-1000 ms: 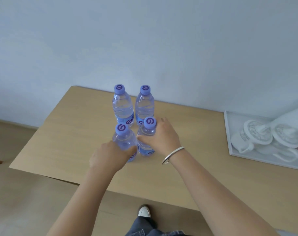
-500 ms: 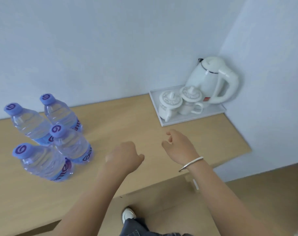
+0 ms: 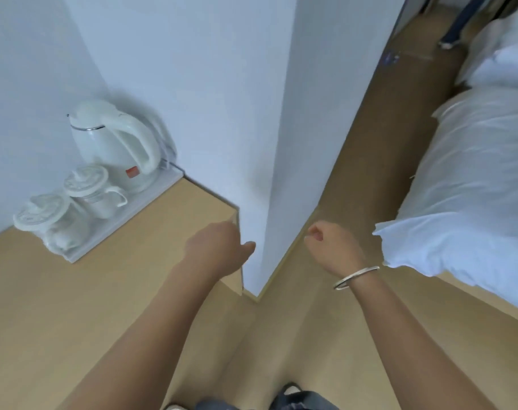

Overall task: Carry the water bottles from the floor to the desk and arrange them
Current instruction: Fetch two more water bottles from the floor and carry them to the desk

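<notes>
Here a white wall corner [image 3: 269,161] stands between the desk [image 3: 59,306] and floor [image 3: 325,335]; left hand [image 3: 216,250] and right hand [image 3: 334,247] have loosely curled fingers, holding nothing.

Soft daylight, possibly slight motion blur

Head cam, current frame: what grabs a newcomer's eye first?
Two bare forearms reach up the middle, left hand and right hand loosely curled and holding nothing. At left a white kettle and two lidded cups stand on a tray in the desk corner. White bedding fills the right.
</notes>
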`<state>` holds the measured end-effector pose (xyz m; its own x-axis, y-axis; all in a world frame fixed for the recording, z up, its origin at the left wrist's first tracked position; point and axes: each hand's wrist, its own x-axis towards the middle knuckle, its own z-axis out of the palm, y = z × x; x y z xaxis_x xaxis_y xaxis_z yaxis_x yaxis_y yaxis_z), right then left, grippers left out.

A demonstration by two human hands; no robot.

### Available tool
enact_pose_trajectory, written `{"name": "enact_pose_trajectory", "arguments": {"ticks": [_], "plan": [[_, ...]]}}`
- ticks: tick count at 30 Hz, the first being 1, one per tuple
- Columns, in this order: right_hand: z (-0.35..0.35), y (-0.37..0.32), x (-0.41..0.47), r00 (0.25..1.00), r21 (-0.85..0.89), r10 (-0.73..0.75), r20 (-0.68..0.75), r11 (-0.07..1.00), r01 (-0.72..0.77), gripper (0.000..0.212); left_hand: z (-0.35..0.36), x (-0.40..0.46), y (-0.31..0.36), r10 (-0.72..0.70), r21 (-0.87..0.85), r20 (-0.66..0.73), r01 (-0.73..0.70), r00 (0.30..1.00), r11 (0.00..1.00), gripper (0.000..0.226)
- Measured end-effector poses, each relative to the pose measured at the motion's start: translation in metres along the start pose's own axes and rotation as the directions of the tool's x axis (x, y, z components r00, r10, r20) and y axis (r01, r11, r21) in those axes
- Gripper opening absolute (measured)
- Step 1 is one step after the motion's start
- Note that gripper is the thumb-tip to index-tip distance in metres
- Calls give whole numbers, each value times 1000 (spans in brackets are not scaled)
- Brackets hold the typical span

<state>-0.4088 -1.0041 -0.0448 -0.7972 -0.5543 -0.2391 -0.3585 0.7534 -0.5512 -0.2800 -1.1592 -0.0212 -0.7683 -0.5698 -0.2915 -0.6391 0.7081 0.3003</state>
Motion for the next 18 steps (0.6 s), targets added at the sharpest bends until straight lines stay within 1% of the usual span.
{"name": "enact_pose_trajectory", "arguments": {"ticks": [6, 8, 10, 14, 18], "plan": [[-58, 79, 0, 980, 41, 172, -102, 985, -169, 22, 30, 38, 98, 176, 14, 51, -177, 983, 984, 24], [-72, 96, 4, 969, 73, 214, -124, 976, -206, 21, 33, 54, 123, 219, 32, 84, -222, 972, 975, 29], [-84, 109, 11, 957, 105, 256, -137, 964, -242, 20, 33, 73, 146, 259, 50, 106, -266, 960, 963, 33], [-104, 127, 37, 936, 136, 313, -163, 947, -293, 20, 30, 117, 187, 335, 38, 119, -341, 935, 939, 26], [-126, 139, 77, 915, 136, 341, -214, 938, -318, 22, 27, 171, 229, 432, 76, 154, -446, 889, 892, 34]]}}
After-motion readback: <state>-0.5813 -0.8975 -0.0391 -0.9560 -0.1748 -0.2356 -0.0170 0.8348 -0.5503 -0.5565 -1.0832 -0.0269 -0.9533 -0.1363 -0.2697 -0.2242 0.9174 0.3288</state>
